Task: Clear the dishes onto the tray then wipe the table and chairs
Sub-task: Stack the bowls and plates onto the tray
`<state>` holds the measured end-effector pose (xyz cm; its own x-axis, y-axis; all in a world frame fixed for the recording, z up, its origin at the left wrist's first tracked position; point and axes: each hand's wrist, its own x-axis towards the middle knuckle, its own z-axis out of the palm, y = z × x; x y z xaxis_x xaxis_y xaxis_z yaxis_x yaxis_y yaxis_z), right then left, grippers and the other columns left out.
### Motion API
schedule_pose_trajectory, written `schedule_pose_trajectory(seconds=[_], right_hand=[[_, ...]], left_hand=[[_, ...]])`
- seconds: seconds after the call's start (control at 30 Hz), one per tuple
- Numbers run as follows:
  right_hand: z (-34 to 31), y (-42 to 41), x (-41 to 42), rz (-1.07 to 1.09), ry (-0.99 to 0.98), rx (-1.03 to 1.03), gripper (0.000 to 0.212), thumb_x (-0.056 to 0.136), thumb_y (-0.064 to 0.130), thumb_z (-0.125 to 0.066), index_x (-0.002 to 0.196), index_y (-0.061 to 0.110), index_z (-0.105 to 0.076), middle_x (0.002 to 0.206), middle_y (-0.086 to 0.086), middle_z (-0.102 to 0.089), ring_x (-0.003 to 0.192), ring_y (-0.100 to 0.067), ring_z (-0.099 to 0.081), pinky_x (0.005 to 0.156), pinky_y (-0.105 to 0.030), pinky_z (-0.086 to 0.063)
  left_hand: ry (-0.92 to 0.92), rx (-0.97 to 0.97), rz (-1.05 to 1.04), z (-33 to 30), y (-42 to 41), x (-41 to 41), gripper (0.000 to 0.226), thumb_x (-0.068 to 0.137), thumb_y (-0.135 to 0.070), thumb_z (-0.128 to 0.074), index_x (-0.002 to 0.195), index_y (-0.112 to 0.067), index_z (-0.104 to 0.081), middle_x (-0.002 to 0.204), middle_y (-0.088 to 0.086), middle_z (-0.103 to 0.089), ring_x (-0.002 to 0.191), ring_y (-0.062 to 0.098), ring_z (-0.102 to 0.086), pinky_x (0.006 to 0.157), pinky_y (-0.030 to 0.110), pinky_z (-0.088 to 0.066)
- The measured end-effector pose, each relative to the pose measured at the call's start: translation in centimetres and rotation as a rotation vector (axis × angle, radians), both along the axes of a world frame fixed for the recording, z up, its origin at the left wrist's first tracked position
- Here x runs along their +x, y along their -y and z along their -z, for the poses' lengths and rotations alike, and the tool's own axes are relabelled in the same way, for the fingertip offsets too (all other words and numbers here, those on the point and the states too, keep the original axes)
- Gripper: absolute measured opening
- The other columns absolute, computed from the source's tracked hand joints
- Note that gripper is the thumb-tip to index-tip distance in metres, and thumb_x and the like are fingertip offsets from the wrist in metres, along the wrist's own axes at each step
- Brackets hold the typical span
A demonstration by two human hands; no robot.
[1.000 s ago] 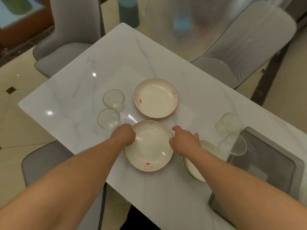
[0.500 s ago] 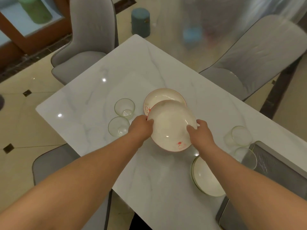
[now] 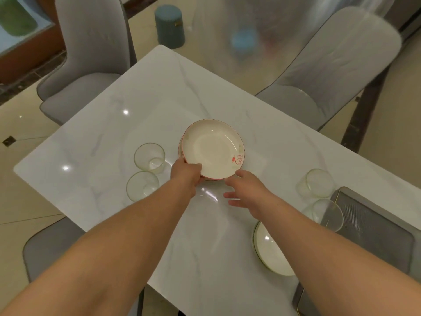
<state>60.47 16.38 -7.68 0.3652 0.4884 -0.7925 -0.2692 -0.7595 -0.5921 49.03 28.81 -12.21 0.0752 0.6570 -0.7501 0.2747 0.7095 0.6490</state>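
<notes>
Two red-rimmed white plates (image 3: 213, 149) lie stacked in the middle of the white marble table (image 3: 159, 96). My left hand (image 3: 185, 172) grips the stack's near left rim. My right hand (image 3: 247, 190) hovers just off the near right rim, fingers spread, holding nothing. A gold-rimmed plate (image 3: 268, 249) lies near the front right, partly hidden by my right forearm. The grey tray (image 3: 373, 226) sits at the right edge. Two glasses (image 3: 149, 157) (image 3: 142, 188) stand left of the stack. One glass (image 3: 317, 182) stands on the right and another (image 3: 328, 214) by the tray.
Grey upholstered chairs stand at the far left (image 3: 91, 62), the far right (image 3: 330, 71) and the near left (image 3: 52, 245). A blue stool (image 3: 169, 26) stands on the floor beyond the table.
Both hands lifted the near plate and set it down on top of the far plate. My right hand has since let go of the rim and drawn back a little.
</notes>
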Motion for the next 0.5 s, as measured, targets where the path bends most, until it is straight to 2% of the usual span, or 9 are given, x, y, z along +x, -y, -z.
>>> schedule_pose_trajectory(seconds=[0.07,0.13,0.23,0.33,0.4,0.43,0.5], right_hand=[[-0.2,-0.3,-0.2,-0.039,0.011,-0.014,0.037,0.094,0.023,-0.06,0.127,0.027,-0.045,0.11,0.009,-0.058,0.102,-0.022,-0.071,0.092,-0.043,-0.06],[-0.3,-0.5,-0.3,-0.064,0.027,-0.01,0.033,0.094,0.021,-0.06,0.119,0.033,-0.041,0.103,0.011,-0.057,0.103,-0.023,-0.07,0.095,-0.045,-0.058],[-0.1,-0.6,-0.3,-0.074,0.079,-0.002,0.038,0.095,0.021,-0.059,0.131,0.026,-0.046,0.1,0.009,-0.057,0.104,-0.026,-0.07,0.094,-0.044,-0.058],[0.4,-0.3,-0.1,-0.04,0.147,-0.005,0.054,0.096,0.025,-0.058,0.147,0.018,-0.042,0.119,0.003,-0.059,0.096,-0.022,-0.072,0.088,-0.04,-0.061],[0.5,0.1,0.3,-0.016,0.175,0.005,0.052,0.097,0.025,-0.055,0.147,0.018,-0.043,0.123,0.002,-0.06,0.092,-0.018,-0.072,0.086,-0.038,-0.061],[0.6,0.4,0.6,-0.001,0.184,0.012,0.049,0.098,0.023,-0.054,0.146,0.018,-0.044,0.118,0.003,-0.061,0.091,-0.018,-0.072,0.086,-0.038,-0.061],[0.9,1.1,1.0,0.023,0.225,0.018,0.043,0.099,0.021,-0.051,0.142,0.018,-0.049,0.107,0.008,-0.061,0.09,-0.017,-0.072,0.088,-0.039,-0.061]], left_hand=[[-0.116,0.046,0.107,0.6,-0.4,-0.5,0.042,0.071,-0.022,-0.067,0.113,-0.015,-0.064,0.099,0.002,-0.069,0.09,0.027,-0.07,0.08,0.043,-0.063],[-0.224,0.102,0.224,2.0,-0.8,-0.9,0.05,0.062,-0.033,-0.061,0.109,-0.014,-0.064,0.098,0.006,-0.071,0.088,0.031,-0.072,0.08,0.046,-0.062],[-0.378,0.154,0.397,2.0,-1.0,-1.1,0.045,0.07,-0.041,-0.06,0.105,-0.012,-0.059,0.093,0.01,-0.071,0.083,0.032,-0.073,0.078,0.044,-0.062],[-0.455,0.167,0.498,0.8,-0.5,-1.6,0.029,0.087,-0.04,-0.058,0.093,-0.011,-0.057,0.082,0.013,-0.074,0.073,0.031,-0.072,0.076,0.042,-0.062],[-0.498,0.15,0.536,0.4,-0.4,-1.6,0.028,0.093,-0.04,-0.054,0.086,-0.013,-0.052,0.076,0.012,-0.073,0.064,0.028,-0.068,0.067,0.037,-0.059],[-0.502,0.142,0.529,0.6,-0.4,-1.4,0.029,0.093,-0.04,-0.054,0.089,-0.012,-0.05,0.076,0.011,-0.071,0.062,0.027,-0.067,0.062,0.035,-0.057],[-0.428,0.086,0.449,1.7,-0.7,-1.1,0.036,0.082,-0.039,-0.057,0.105,-0.011,-0.05,0.085,0.013,-0.071,0.07,0.032,-0.073,0.068,0.041,-0.062]])
